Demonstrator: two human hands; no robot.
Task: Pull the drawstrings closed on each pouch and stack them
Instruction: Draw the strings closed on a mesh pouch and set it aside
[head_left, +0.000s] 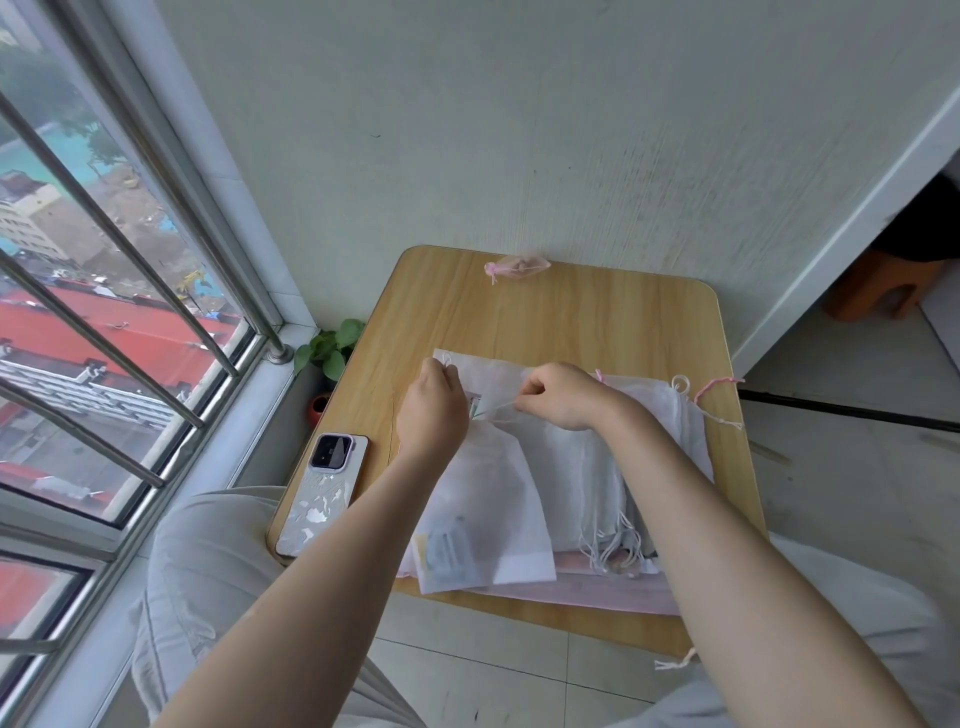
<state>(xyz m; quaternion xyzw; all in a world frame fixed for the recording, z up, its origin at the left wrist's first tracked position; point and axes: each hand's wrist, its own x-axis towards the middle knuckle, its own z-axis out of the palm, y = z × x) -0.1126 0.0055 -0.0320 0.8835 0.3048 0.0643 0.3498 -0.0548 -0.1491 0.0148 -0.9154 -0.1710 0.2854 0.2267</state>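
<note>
A sheer white pouch (491, 512) lies on top of a pile of several white and pink pouches (602, 467) in the middle of the wooden table (550, 317). My left hand (431, 408) pinches a white drawstring loop at the pouch's far left corner. My right hand (558, 395) pinches the other white drawstring, which runs taut to the left of my fingers. A small pink pouch (517, 266), gathered shut, lies alone at the table's far edge by the wall.
A phone (324, 491) in a pale patterned case lies on the table's left near corner. A potted plant (330, 353) stands on the floor between table and window. Loose pink and white cords (714, 389) trail off the pile's right side. A brown stool (878, 288) stands far right.
</note>
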